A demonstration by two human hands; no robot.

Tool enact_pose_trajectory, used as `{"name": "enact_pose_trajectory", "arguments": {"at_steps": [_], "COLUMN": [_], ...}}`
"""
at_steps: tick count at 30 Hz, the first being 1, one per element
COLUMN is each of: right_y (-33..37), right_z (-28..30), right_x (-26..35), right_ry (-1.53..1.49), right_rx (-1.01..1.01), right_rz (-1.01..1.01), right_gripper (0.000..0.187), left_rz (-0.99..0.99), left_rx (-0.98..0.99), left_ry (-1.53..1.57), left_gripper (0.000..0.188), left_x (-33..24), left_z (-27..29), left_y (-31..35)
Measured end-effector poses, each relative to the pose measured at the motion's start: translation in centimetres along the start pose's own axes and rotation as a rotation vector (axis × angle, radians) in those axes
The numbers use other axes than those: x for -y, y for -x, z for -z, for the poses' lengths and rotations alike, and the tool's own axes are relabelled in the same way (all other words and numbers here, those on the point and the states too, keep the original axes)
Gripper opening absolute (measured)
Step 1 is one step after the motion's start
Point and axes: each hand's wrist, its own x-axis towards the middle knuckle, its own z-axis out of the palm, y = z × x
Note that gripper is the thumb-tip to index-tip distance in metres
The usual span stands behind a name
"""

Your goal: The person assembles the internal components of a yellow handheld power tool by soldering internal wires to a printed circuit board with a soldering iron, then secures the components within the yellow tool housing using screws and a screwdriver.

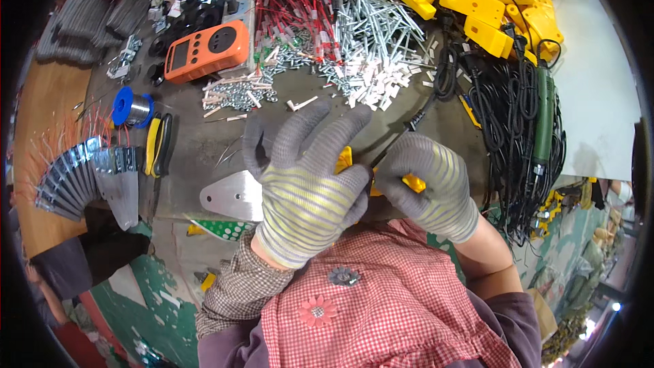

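a cluttered grey surface (187, 140) lies beneath the gloved left hand (306, 187), fingers fanned, and the right hand (432, 187), curled inward. between them is a yellow part (413, 182) near a black cable (413, 123); whether either grips it, i cannot tell

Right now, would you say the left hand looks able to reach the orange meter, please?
Probably yes: nothing covers the orange meter, and only small low parts lie between it and the left hand.
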Motion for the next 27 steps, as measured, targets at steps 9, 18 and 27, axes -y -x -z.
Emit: {"name": "enact_pose_trajectory", "arguments": {"at_steps": [9,18,27], "right_y": [-1.0,-6.9,-9.6], "right_z": [0.9,0.7,1.2], "right_x": [-3.9,-7.2,-7.1], "right_ry": [0.256,0.679,0.788], "right_rx": [-0.128,0.077,0.381], "right_rz": [-0.016,0.065,0.092], "right_gripper": [0.015,0.015,0.019], "left_rz": [0.159,0.206,0.169], "left_rx": [0.006,-0.008,0.069], "left_ry": [0.279,0.276,0.272], "left_gripper": [0.013,0.012,0.011], "left_x": [1.6,2.1,2.2], "left_z": [-2.6,-2.9,-2.5], "left_y": [0.3,0.6,0.1]}}
